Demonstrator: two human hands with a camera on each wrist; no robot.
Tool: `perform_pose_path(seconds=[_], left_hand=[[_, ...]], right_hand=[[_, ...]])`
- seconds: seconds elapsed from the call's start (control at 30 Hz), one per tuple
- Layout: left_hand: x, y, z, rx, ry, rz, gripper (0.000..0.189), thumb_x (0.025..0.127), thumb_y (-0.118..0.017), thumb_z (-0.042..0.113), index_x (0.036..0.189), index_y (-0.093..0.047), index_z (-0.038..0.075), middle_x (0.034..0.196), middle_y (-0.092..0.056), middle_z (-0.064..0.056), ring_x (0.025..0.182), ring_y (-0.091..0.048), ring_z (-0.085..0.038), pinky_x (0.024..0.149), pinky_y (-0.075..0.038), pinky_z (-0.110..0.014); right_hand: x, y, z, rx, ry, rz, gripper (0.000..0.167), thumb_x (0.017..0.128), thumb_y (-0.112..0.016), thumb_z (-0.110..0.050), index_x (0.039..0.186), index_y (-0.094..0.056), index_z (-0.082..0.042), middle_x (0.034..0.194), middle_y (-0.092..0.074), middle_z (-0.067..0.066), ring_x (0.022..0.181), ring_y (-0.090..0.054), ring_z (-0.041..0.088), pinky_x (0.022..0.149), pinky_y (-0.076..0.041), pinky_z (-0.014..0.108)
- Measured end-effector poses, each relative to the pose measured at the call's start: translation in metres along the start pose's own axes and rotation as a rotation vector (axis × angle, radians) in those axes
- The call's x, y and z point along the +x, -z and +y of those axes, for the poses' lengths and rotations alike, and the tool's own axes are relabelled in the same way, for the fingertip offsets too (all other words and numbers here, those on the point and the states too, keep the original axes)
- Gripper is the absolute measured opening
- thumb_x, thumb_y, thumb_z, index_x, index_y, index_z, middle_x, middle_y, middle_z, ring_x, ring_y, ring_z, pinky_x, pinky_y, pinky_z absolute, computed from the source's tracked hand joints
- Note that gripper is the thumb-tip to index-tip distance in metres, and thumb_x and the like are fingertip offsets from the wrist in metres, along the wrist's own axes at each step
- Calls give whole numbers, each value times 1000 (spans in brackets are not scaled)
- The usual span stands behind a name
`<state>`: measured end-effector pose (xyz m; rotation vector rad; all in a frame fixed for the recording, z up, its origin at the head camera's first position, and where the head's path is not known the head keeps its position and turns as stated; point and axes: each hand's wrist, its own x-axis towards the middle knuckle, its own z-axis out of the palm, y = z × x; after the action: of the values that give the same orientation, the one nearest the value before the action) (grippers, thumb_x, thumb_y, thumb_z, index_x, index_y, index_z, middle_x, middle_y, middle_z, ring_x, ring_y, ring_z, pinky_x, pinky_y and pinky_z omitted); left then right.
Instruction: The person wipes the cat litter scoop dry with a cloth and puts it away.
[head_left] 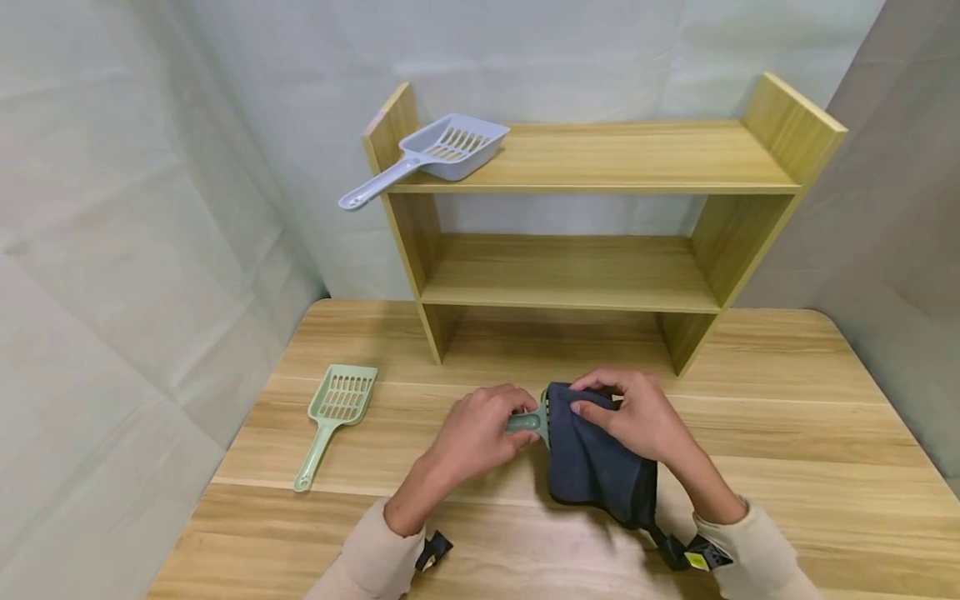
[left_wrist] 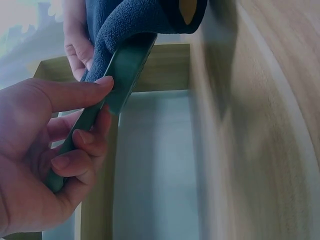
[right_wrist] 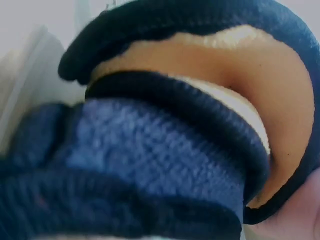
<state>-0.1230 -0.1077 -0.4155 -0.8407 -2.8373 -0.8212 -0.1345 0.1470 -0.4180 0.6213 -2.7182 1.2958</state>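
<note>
My left hand [head_left: 480, 429] grips the handle of a dark green slotted litter scoop [head_left: 527, 422] above the table. In the left wrist view, thumb and fingers wrap round the scoop's handle [left_wrist: 87, 120]. A dark navy cloth [head_left: 592, 462] drapes over the scoop's head and hides most of it. My right hand [head_left: 637, 412] pinches the cloth at its upper edge, over the scoop. The right wrist view is filled by the folded cloth [right_wrist: 160, 145], fuzzy blue with a dark border and a tan patch; only a bit of the hand [right_wrist: 287, 215] shows there.
A pale green litter scoop [head_left: 320, 450] lies on the wooden table [head_left: 810, 467] at left. Behind stands a wooden shelf [head_left: 570, 292]; a lavender litter scoop [head_left: 382, 183] rests on its top board at left, handle jutting past the front edge. Pale sheets [head_left: 150, 250] hang around.
</note>
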Motion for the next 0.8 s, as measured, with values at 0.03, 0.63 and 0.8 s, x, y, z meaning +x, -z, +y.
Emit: perform_pose_path(seconds=[0.03,0.63,0.8], left_hand=[[0,0,0,-3,4,-1,22,86,-92,19,104,-80,14,94,-74,4,75,-62,-7,65,-50,-25],[-2,30,-16,26,104,91,26,83,-94,17,106,-81,12,100,-81,0,82,-70,-13,73,-57,-34],[-3,41,-23,1,143,104,27,84,-93,15,108,-81,10,99,-81,-3,79,-69,-12,72,-58,-34]], right_hand=[[0,0,0,-7,-1,3,18,94,-83,-11,110,-83,-20,111,-82,1,108,-76,28,93,-61,56],[2,37,10,-132,-81,95,19,98,-80,-14,117,-80,-12,102,-80,5,90,-72,24,72,-51,34],[1,49,14,-123,-107,136,20,101,-77,-15,120,-76,-12,100,-77,6,82,-68,15,64,-46,26]])
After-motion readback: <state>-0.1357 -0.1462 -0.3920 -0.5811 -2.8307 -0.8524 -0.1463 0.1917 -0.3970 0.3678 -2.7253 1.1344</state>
